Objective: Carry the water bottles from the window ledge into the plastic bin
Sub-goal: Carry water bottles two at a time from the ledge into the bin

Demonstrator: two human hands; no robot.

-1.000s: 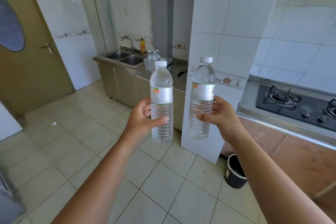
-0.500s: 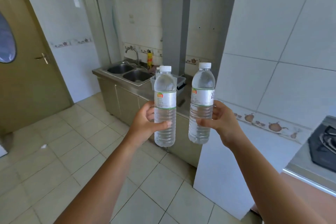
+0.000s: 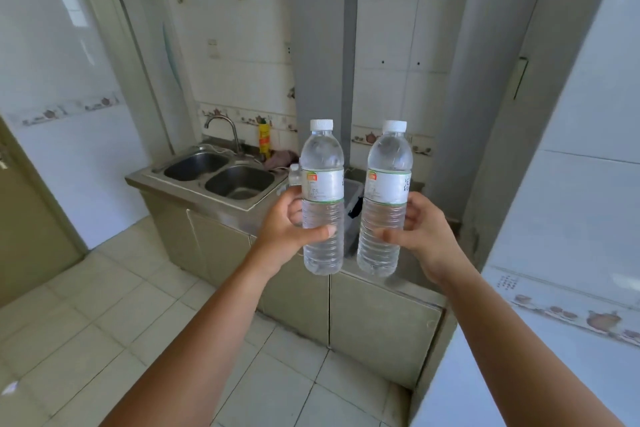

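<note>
I hold two clear water bottles with white caps upright in front of me. My left hand [image 3: 287, 229] is shut on the left bottle [image 3: 322, 191]; my right hand [image 3: 420, 236] is shut on the right bottle [image 3: 388, 191]. Behind and between them, on the steel counter, stands the clear plastic bin [image 3: 351, 198], mostly hidden by the bottles. Another bottle [image 3: 294, 174] pokes up from it at its left side, just behind my left hand.
A steel double sink [image 3: 221, 175] with a tap sits left of the bin, with a yellow bottle [image 3: 265, 141] and a cloth behind it. Cabinet doors [image 3: 377, 319] run below the counter. A white tiled wall [image 3: 561, 218] juts out at right; tiled floor [image 3: 114, 315] lies at left.
I have walked closer to the sink counter with both bottles held up; the stove and black bucket have left the view, and the bin is now right behind the bottles.
</note>
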